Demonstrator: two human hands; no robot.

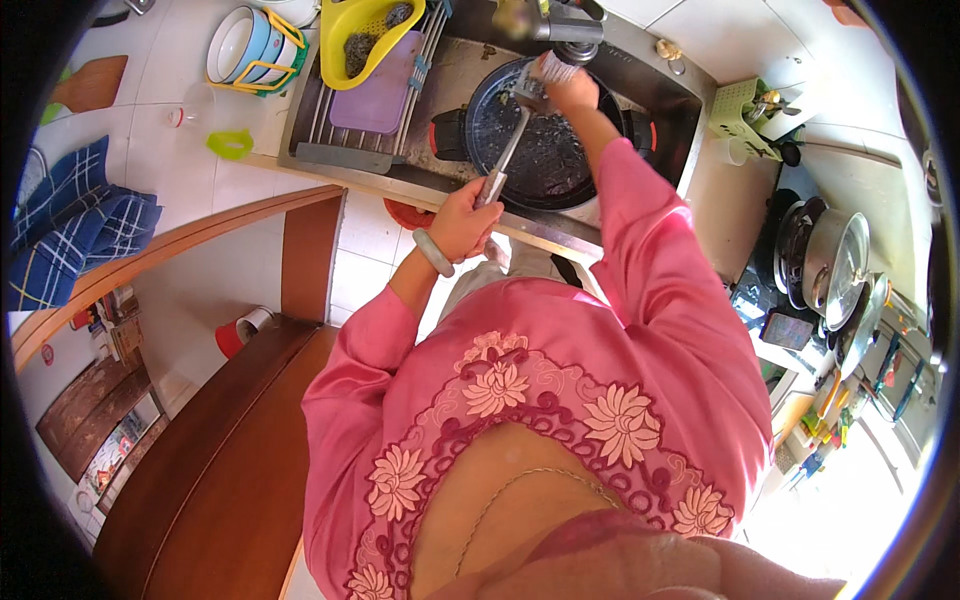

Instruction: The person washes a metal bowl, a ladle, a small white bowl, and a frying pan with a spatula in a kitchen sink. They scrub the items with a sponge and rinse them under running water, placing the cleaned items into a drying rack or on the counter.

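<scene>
My left hand [469,221], with a pale bangle at the wrist, is closed round the handle of a metal spatula [513,144]. The spatula slants up over a dark round pan [551,161] that stands in the steel sink [679,97], wet inside, with black side handles. My right hand [576,91] is at the spatula's blade, below the faucet [574,31]. Something whitish, water or a scrubber, covers its fingers, so its grip is unclear. Left of the pan, a yellow strainer basket [382,49] with dark scouring pads and a purple board [375,94] rest on a rack.
Stacked bowls [244,46] in a wire holder, a green-handled item [229,144] and a blue plaid cloth [90,225] lie on the left counter. At right are a green utensil basket [739,112] and pots with glass lids [844,262]. A wooden cabinet panel [311,255] stands below left.
</scene>
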